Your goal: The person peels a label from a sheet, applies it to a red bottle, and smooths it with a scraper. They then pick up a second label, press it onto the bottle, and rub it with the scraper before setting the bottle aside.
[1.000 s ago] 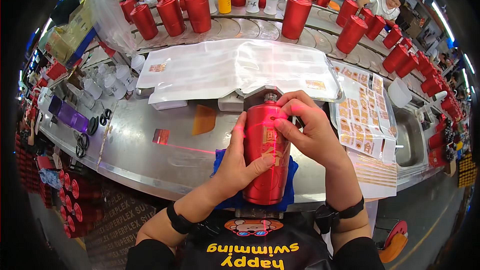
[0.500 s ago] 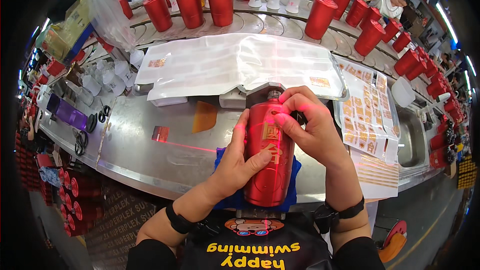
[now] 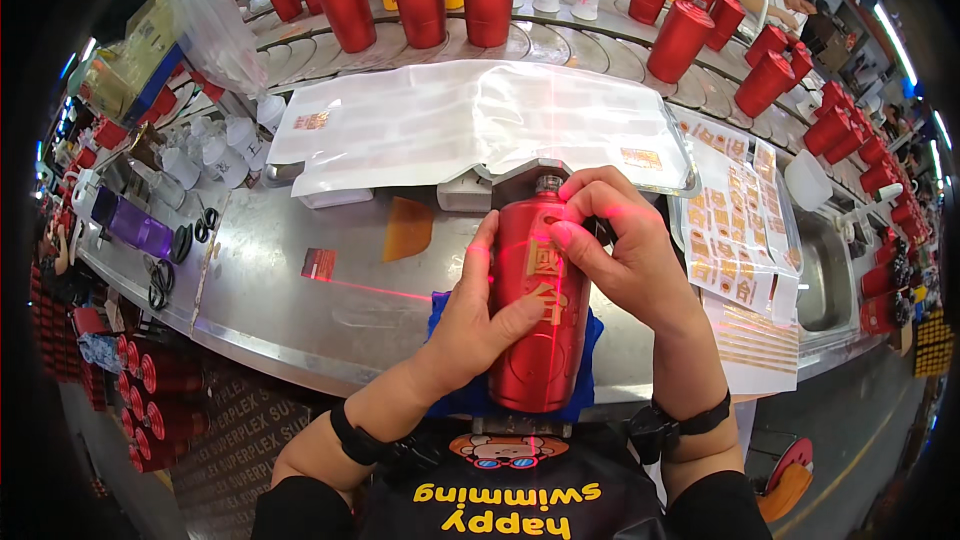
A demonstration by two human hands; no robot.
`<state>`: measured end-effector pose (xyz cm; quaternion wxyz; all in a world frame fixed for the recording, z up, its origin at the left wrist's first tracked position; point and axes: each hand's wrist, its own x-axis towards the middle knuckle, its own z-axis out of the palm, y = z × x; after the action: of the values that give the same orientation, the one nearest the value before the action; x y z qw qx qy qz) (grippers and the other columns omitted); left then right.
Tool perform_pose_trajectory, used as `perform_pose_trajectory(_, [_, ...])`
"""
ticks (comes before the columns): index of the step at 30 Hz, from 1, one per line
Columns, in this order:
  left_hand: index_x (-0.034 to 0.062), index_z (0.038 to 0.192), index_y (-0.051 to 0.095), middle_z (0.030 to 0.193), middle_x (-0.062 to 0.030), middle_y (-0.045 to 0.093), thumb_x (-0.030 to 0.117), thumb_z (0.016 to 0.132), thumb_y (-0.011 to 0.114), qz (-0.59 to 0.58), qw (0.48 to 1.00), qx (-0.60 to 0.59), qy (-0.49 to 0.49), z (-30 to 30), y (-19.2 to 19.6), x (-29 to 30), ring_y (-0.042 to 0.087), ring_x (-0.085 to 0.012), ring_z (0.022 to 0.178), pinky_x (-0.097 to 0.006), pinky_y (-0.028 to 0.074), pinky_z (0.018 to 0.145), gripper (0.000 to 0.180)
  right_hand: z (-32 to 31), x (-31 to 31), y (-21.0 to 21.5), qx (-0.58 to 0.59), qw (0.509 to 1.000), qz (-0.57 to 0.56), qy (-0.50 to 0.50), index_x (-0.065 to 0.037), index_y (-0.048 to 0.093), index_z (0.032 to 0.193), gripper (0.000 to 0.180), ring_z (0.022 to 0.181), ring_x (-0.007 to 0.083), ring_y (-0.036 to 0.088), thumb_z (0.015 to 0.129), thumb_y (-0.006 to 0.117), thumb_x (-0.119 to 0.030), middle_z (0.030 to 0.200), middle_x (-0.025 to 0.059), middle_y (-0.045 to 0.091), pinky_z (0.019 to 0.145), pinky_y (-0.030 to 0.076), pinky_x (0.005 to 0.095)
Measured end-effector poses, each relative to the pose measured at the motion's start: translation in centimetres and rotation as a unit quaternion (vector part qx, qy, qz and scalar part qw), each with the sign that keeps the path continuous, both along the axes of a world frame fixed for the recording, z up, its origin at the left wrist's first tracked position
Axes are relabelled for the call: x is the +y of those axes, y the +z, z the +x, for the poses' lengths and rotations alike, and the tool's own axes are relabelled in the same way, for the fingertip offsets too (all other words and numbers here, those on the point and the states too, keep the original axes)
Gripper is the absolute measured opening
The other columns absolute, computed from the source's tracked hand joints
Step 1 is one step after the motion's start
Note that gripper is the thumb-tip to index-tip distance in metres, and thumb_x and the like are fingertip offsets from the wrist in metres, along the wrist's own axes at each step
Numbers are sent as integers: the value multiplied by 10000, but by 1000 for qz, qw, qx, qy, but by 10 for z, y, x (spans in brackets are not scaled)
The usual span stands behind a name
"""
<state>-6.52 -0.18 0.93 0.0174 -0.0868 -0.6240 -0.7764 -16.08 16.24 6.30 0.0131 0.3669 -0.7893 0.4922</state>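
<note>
A red bottle [image 3: 530, 360] with gold characters down its front lies on a blue cloth [image 3: 588, 365] before me, its clear neck pointing away. My left hand [image 3: 480, 305] is wrapped along its left side, the thumb pressed across the lower gold character. At the upper right of the bottle, my right hand [image 3: 620, 240] pinches with thumb and forefinger at a small mark above the characters; what is between those fingertips is too small to tell. Thin red laser lines cross the bottle and fingers.
White backing sheets [image 3: 390, 130] lie beyond the bottle; sticker sheets [image 3: 735, 210] are at right, beside a sink [image 3: 825, 285]. An amber scraper-like piece [image 3: 408, 230], a purple bottle [image 3: 135, 225] and scissors [image 3: 160, 285] are left. Red bottles [image 3: 418, 5] stand on a curved conveyor behind. A person [image 3: 785, 5] sits far right.
The red bottles on the conveyor have shifted to the right. Both my hands and the bottle they hold stay almost where they were.
</note>
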Motion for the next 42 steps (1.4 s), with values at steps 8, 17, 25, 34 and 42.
perform_pose_trajectory(8, [-37,1479,-34,1425,-175,332,281,942,605,18,1000,-11,-20,1,5,0,391,-217,1303,-346,365,1061,894,-1,-1,-1,11,1000,-1,-3,-7,588,845,167,934,203,563,841,687,-141,1026,112,580,834,441,306])
perform_pose_trajectory(17, [-29,1483,-58,1425,-179,336,270,938,607,41,998,-17,-34,0,4,-1,399,-220,1298,-352,368,1060,910,-1,1,0,10,1000,13,-3,-7,585,847,183,942,212,565,844,686,-159,1035,114,581,837,443,311])
perform_pose_trajectory(25, [-49,1476,-48,1411,-183,347,327,891,668,-13,1000,-22,-10,1,4,-1,408,-227,1284,-353,360,1053,998,-1,-2,0,11,1000,8,-1,-4,588,866,179,948,256,583,832,688,-149,1033,131,581,827,464,335])
perform_pose_trajectory(34, [-19,1488,-22,1434,-158,319,307,908,650,8,1000,-11,-10,0,2,3,382,-216,1299,-349,335,1071,946,0,21,-25,-93,987,-92,-97,-10,563,1137,235,871,81,512,941,550,-140,1065,31,556,739,438,216])
perform_pose_trajectory(42, [-6,1493,5,1467,-149,267,309,944,587,60,997,-37,-14,-2,5,7,330,-209,1336,-345,306,1091,859,47,22,-53,-323,927,-187,-34,93,278,1433,725,1247,211,467,955,585,-358,1357,185,486,1034,374,318])
